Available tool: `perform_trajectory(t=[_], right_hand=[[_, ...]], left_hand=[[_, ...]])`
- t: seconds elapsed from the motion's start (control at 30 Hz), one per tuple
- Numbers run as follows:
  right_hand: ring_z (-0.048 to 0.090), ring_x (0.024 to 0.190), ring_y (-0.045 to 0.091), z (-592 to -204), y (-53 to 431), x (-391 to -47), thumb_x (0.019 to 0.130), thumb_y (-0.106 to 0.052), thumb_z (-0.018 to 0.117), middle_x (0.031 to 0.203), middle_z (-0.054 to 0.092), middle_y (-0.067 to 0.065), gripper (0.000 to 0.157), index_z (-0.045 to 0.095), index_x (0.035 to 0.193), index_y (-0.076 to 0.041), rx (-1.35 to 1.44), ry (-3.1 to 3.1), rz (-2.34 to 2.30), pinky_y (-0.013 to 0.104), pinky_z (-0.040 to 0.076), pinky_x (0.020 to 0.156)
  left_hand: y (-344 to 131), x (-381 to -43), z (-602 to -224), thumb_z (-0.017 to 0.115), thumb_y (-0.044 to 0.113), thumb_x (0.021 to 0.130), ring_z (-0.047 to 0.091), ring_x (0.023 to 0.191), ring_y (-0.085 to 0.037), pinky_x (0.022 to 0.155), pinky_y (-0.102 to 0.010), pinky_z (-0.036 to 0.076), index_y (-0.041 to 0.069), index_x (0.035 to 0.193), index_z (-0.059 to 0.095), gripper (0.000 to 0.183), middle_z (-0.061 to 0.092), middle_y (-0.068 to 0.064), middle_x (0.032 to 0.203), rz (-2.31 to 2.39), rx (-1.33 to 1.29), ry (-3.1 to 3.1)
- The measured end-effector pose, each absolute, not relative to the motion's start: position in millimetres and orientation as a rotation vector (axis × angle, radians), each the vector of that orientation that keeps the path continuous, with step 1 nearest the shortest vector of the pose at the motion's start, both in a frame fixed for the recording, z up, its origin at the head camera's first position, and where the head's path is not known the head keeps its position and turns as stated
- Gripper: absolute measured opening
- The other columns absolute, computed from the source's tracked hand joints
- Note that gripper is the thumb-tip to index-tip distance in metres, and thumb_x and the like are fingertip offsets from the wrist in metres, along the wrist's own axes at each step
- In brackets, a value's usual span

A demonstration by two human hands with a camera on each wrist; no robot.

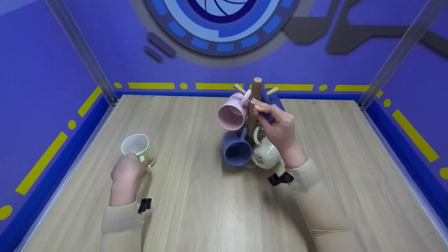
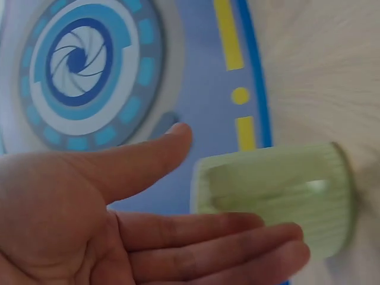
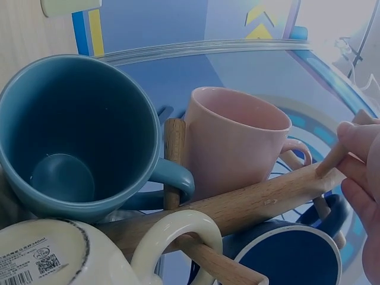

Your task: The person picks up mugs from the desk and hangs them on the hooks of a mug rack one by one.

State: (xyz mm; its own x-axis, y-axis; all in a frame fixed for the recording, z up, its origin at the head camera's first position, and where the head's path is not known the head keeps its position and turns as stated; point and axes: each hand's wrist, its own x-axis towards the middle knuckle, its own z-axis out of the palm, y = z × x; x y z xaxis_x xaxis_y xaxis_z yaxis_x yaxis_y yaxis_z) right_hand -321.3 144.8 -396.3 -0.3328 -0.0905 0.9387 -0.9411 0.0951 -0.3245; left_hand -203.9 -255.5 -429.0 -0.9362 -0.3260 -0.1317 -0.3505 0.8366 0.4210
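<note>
On the left of the table stands a light green mug [image 1: 135,143], upright. My left hand [image 1: 127,171] is at its handle side, and the left wrist view shows the fingers [image 2: 202,237] extended alongside the mug with the thumb raised apart. A wooden mug tree [image 1: 257,89] stands right of the middle. My right hand [image 1: 278,129] pinches a short upper peg [image 3: 332,159] of it between thumb and fingers. From the other pegs hang a pink mug [image 1: 231,115], a blue mug [image 1: 228,148], a cream mug [image 1: 268,155] and a dark blue mug [image 1: 277,101], partly hidden behind the hand.
The wooden table [image 1: 185,203] is bounded by a purple-blue back wall [image 1: 115,59] and side panels with yellow markings. Metal posts [image 1: 78,45] rise at the back corners.
</note>
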Motion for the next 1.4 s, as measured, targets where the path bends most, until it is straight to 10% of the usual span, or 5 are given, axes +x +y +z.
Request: perform_trajectory(t=[0.3, 0.5, 0.73, 1.4], right_hand=[[0.075, 0.110, 0.017, -398, 142, -321, 0.077, 0.025, 0.073, 0.101, 0.077, 0.026, 0.024, 0.073, 0.094, 0.009, 1.019, -1.564, 1.346, 0.035, 0.060, 0.095], [0.075, 0.110, 0.018, -399, 141, -320, 0.077, 0.025, 0.073, 0.101, 0.077, 0.026, 0.023, 0.073, 0.094, 0.009, 1.012, -1.560, 1.353, 0.036, 0.060, 0.094], [0.075, 0.110, 0.018, -399, 141, -319, 0.077, 0.026, 0.072, 0.101, 0.076, 0.026, 0.024, 0.073, 0.094, 0.009, 1.019, -1.553, 1.370, 0.037, 0.060, 0.095], [0.075, 0.109, 0.018, -399, 141, -322, 0.077, 0.025, 0.073, 0.101, 0.077, 0.025, 0.024, 0.072, 0.094, 0.009, 1.000, -1.544, 1.352, 0.035, 0.061, 0.093]], left_hand=[[-258, -207, -444, 0.065, 0.029, 0.098, 0.056, 0.072, -0.030, 0.063, -0.044, 0.047, -0.006, 0.090, 0.066, 0.036, 0.059, -0.015, 0.077, 0.765, -0.517, 2.944], [-267, -204, -448, 0.066, 0.023, 0.098, 0.066, 0.101, -0.053, 0.076, -0.061, 0.054, -0.013, 0.122, 0.060, 0.044, 0.066, -0.039, 0.116, 0.751, -0.571, 2.984], [-275, -207, -449, 0.059, 0.022, 0.099, 0.066, 0.088, -0.047, 0.065, -0.056, 0.051, -0.006, 0.100, 0.067, 0.029, 0.069, -0.032, 0.100, 0.764, -0.662, 3.030], [-252, -218, -437, 0.066, 0.027, 0.101, 0.069, 0.093, -0.050, 0.074, -0.061, 0.051, 0.000, 0.111, 0.072, 0.030, 0.075, -0.026, 0.103, 0.882, -0.586, 3.279]])
